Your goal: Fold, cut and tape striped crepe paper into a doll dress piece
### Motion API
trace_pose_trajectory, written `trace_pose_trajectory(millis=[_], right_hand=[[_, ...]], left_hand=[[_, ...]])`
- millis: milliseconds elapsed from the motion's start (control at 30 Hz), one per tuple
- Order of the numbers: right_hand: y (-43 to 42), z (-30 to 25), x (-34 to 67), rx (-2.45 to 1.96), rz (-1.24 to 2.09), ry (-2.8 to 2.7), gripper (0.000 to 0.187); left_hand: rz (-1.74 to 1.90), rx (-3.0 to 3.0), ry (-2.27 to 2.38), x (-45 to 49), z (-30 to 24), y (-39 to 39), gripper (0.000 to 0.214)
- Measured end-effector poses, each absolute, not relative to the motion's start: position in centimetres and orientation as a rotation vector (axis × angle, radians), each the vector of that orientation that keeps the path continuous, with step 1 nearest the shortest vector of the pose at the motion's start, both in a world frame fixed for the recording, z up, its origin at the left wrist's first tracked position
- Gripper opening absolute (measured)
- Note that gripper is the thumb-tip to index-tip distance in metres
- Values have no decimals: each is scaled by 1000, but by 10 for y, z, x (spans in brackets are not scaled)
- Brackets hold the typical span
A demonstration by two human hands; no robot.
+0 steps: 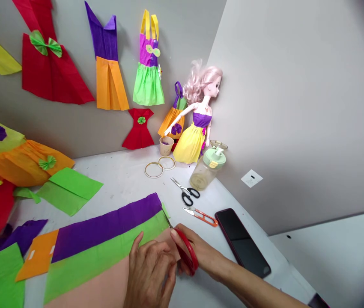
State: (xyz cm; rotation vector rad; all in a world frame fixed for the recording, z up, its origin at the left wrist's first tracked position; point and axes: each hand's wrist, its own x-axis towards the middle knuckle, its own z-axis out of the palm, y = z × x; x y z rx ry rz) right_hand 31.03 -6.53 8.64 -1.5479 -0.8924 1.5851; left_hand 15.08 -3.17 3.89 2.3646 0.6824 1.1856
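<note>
My right hand (206, 256) grips red-handled scissors (185, 250), whose blades point up-left along the right edge of a striped paper piece. That piece has a purple band (105, 226), a green band (105, 254) and a peach band (105, 286). On the peach and green bands rests my left hand (150, 271), fingers bent and pressing the paper down beside the scissors. The blade tips sit at the green band's right end.
Black scissors (186, 192), orange thread snips (201, 216) and a dark phone (241, 241) lie to the right. Further back stand a doll (198, 115), a clear jar (209, 169), a small cup (165, 145) and two rings (159, 167). Paper dresses hang on the wall; loose coloured paper lies at the left.
</note>
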Motion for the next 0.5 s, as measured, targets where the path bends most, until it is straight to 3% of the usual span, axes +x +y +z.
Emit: trace_pose_trajectory(millis=[500], right_hand=[[-67, 68, 307, -1591, 1475, -941, 60]], left_hand=[[1164, 2311, 722, 150, 41, -33, 15]])
